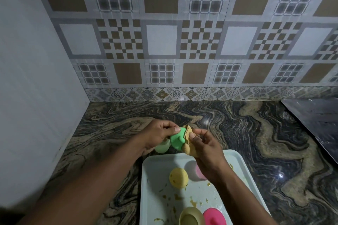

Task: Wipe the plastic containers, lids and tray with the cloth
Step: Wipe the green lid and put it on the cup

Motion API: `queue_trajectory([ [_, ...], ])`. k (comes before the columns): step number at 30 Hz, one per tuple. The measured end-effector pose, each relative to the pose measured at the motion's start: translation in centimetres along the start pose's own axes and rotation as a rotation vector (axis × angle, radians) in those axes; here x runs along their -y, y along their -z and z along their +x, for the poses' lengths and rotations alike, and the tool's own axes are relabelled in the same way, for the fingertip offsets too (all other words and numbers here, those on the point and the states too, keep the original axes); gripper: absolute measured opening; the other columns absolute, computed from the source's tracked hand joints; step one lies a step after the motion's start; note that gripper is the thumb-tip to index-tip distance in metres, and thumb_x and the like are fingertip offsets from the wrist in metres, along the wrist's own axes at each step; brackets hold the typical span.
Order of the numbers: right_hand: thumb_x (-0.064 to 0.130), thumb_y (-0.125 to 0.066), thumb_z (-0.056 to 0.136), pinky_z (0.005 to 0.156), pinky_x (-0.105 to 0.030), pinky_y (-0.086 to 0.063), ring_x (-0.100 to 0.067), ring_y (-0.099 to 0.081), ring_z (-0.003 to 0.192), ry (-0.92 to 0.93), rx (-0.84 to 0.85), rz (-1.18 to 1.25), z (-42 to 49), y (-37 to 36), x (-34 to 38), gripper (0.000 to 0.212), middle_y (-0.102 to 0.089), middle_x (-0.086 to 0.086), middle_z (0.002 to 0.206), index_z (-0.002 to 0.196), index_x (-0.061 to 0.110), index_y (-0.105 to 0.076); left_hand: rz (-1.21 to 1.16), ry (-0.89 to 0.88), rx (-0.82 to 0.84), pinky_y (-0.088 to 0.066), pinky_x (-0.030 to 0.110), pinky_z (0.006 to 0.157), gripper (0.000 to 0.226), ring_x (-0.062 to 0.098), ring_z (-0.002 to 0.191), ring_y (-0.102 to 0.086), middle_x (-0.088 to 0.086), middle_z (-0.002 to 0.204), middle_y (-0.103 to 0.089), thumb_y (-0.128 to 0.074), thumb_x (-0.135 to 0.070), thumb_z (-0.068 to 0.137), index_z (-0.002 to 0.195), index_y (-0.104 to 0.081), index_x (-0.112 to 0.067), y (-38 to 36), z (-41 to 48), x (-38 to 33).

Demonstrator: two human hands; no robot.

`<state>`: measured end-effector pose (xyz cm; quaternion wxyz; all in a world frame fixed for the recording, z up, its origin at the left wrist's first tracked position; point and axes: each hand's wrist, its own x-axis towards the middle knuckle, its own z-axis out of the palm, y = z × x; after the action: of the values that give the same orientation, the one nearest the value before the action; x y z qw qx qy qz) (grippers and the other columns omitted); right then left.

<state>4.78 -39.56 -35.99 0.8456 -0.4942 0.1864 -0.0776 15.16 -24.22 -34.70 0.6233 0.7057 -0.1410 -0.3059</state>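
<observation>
Nearest the camera, at the tray's (146,179) front edge, stand a yellow container (191,215), mouth up, and a pink lid (213,216) just beside it on the right. Above the tray's far edge both hands meet. The left hand (157,137) pinches a green lid (177,139) between thumb and fingers, closed firmly on it. The right hand (206,150) grips a tan cloth (188,140) bunched against the lid's right side, so cloth and lid touch. Just under the left hand a pale green container (161,147) sits on the marbled counter (256,133), left of the tray's corner. On the white tray, a yellow lid (178,177) lies near the middle, with a pink container (198,171) partly hidden behind the right wrist. Yellowish crumbs and smears dot the tray floor. A patterned tile wall (182,42) rises behind the counter.
</observation>
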Motion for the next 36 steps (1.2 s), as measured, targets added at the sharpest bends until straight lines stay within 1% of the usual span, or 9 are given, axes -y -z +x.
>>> queue_trajectory([
  [4, 0.002, -0.063, 0.090, 0.057, -0.033, -0.054, -0.023, -0.063, 0.063, -0.067, 0.169, -0.191, 0.1, 0.8, 1.7, 0.008, -0.066, -0.016, 0.081, 0.095, 0.006, -0.059, 0.093, 0.235, 0.270, -0.040, 0.034, 0.073, 0.031, 0.026, 0.083, -0.065, 0.019, 0.097, -0.074, -0.078, -0.034, 0.081, 0.094, -0.077, -0.006, 0.8, -0.3, -0.8],
  [6, 0.008, -0.067, 0.084, 0.052, -0.030, -0.053, -0.022, -0.060, 0.060, -0.083, 0.235, -0.234, 0.5, 0.8, 3.0, 0.015, -0.063, -0.016, 0.080, 0.097, 0.006, -0.059, 0.187, 0.177, 0.348, -0.045, 0.028, 0.069, 0.015, 0.016, 0.072, -0.068, 0.007, 0.082, -0.075, -0.076, -0.026, 0.086, 0.086, -0.076, -0.011, 1.0, -0.3, -2.2],
  [9, 0.006, -0.063, 0.089, 0.056, -0.034, -0.059, -0.024, -0.065, 0.066, -0.077, 0.157, -0.081, 0.9, 0.2, 3.9, 0.013, -0.067, -0.017, 0.086, 0.100, 0.005, -0.057, 0.208, -0.022, 0.162, -0.051, 0.017, 0.066, 0.007, 0.003, 0.069, -0.067, -0.005, 0.076, -0.074, -0.069, -0.011, 0.091, 0.091, -0.074, -0.006, 0.3, 0.3, -3.9],
  [13, 0.005, -0.058, 0.095, 0.072, -0.043, -0.059, -0.026, -0.068, 0.076, -0.043, -0.018, 0.156, 1.0, -0.7, 2.5, 0.009, -0.070, -0.017, 0.091, 0.103, 0.007, -0.056, -0.046, -0.140, -0.117, -0.054, 0.020, 0.065, 0.018, 0.012, 0.072, -0.069, 0.007, 0.082, -0.076, -0.069, -0.011, 0.091, 0.098, -0.073, 0.005, -1.5, 0.4, -2.2],
  [20, 0.005, -0.062, 0.087, 0.053, -0.029, -0.057, -0.019, -0.064, 0.058, -0.210, 0.311, -0.184, 0.9, 0.3, 4.7, 0.008, -0.063, -0.013, 0.077, 0.094, 0.004, -0.059, 0.187, 0.234, 0.031, -0.042, 0.032, 0.066, 0.073, 0.020, 0.064, -0.058, 0.008, 0.069, -0.065, -0.059, -0.084, 0.066, 0.069, -0.068, -0.012, -1.2, 0.3, -2.8],
  [24, 0.010, -0.066, 0.084, 0.050, -0.029, -0.054, -0.018, -0.062, 0.055, -0.171, 0.298, -0.191, 1.2, -0.3, 4.6, 0.014, -0.064, -0.011, 0.074, 0.095, 0.006, -0.059, 0.419, 0.093, -0.294, -0.032, 0.031, 0.061, 0.057, 0.023, 0.060, -0.057, 0.007, 0.063, -0.057, -0.054, -0.064, 0.091, 0.067, -0.060, -0.012, -3.9, -0.1, -3.7],
  [29, 0.008, -0.058, 0.097, 0.072, -0.043, -0.051, -0.023, -0.061, 0.069, 0.026, -0.074, -0.033, -0.1, -2.1, 0.1, 0.003, -0.067, -0.014, 0.081, 0.095, 0.009, -0.059, 0.170, 0.122, -0.783, -0.037, 0.035, 0.064, 0.055, 0.030, 0.074, -0.059, 0.010, 0.073, -0.062, -0.045, -0.053, 0.100, 0.067, -0.054, -0.010, -5.3, -0.2, -2.4],
  [34, 0.002, -0.053, 0.098, 0.060, -0.033, -0.054, -0.021, -0.061, 0.061, -0.101, 0.058, -0.209, -0.4, -0.9, 2.5, 0.010, -0.066, -0.013, 0.074, 0.090, 0.006, -0.058, 0.121, 0.292, -0.304, -0.049, 0.030, 0.056, 0.074, 0.025, 0.068, -0.066, 0.015, 0.085, -0.069, -0.044, -0.073, 0.089, 0.087, -0.067, -0.004, -3.7, 0.0, -1.6],
  [36, 0.004, -0.055, 0.098, 0.054, -0.030, -0.053, -0.020, -0.061, 0.061, -0.109, 0.150, -0.269, -0.1, -0.7, 3.8, 0.007, -0.065, -0.014, 0.077, 0.093, 0.006, -0.059, 0.225, 0.228, -0.364, -0.053, 0.038, 0.073, 0.080, 0.036, 0.089, -0.069, 0.023, 0.101, -0.070, -0.044, -0.073, 0.090, 0.101, -0.068, 0.003, -3.9, 0.5, -2.4],
])
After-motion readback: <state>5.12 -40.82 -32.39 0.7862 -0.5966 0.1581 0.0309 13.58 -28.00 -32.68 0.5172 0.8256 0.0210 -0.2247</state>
